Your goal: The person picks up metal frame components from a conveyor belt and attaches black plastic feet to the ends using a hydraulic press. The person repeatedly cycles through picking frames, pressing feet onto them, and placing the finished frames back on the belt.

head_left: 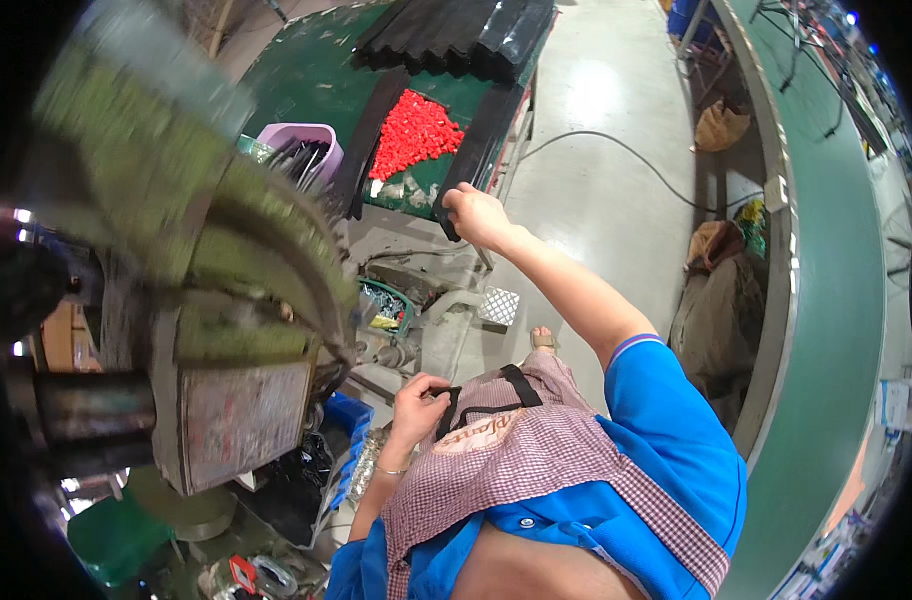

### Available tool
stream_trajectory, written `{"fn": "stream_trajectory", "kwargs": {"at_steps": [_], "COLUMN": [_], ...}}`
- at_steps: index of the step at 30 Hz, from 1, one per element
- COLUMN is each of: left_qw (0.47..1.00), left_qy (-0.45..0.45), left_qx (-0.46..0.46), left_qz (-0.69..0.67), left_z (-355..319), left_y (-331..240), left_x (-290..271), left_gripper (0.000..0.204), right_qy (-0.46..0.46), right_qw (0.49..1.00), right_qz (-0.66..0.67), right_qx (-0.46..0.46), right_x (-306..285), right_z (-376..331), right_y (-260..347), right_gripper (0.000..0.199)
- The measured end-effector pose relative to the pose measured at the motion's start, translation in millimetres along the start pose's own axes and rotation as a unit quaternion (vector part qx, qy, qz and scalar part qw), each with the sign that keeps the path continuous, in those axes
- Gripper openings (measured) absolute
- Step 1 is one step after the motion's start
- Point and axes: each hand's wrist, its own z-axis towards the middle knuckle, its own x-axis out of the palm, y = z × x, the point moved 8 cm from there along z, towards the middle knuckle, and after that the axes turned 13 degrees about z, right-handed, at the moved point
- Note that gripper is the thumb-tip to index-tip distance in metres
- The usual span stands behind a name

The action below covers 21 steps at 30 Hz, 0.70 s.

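My right hand [476,213] reaches forward to the near right corner of a green table [306,75]. Its fingers are closed around the near end of a long black strip [484,135] lying along the table's right edge. My left hand [419,410] is held low, close to my checked apron [496,450]. Its fingers are curled together at a short black piece; whether that is a loose part or apron trim, I cannot tell. Between the right strip and another black strip [378,130] lies a heap of small red pieces [414,135].
A large green machine [246,250] fills the left side. Stacked black corrugated strips [456,40] lie at the table's far end. A lilac tub [321,137] holds dark pieces. Lower left stands a blue bin [351,440]. A cable [626,145] crosses the floor towards the right bench [836,200].
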Motion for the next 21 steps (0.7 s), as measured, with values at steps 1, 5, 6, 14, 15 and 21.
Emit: {"fn": "stream_trajectory", "kwargs": {"at_steps": [1,5,6,14,15,21], "left_qw": [1.000,0.995,0.994,0.965,0.940,0.884], "left_qy": [-0.013,-0.063,-0.066,-0.210,-0.196,-0.098], "left_qx": [-0.013,-0.051,-0.065,0.075,0.117,0.151], "left_qz": [-0.008,-0.063,-0.049,0.139,0.252,0.431], "left_z": [10,52,64,170,190,266], "left_y": [-9,-49,-47,-103,-126,-144], "left_x": [5,18,20,-7,-6,38], "left_gripper": [0.018,0.022,0.022,0.013,0.012,0.009], "right_qy": [0.027,0.159,0.223,0.174,0.162,0.008], "right_qw": [0.999,0.979,0.962,0.952,0.938,0.664], "right_qz": [-0.020,-0.110,-0.146,0.216,0.281,0.742], "right_qx": [-0.017,-0.062,-0.057,-0.133,-0.126,0.093], "right_x": [5,35,45,7,2,-99], "right_z": [16,58,62,78,84,111], "right_y": [-6,-34,-46,-79,-94,-136], "right_gripper": [0.018,0.026,0.029,0.032,0.027,0.002]}}
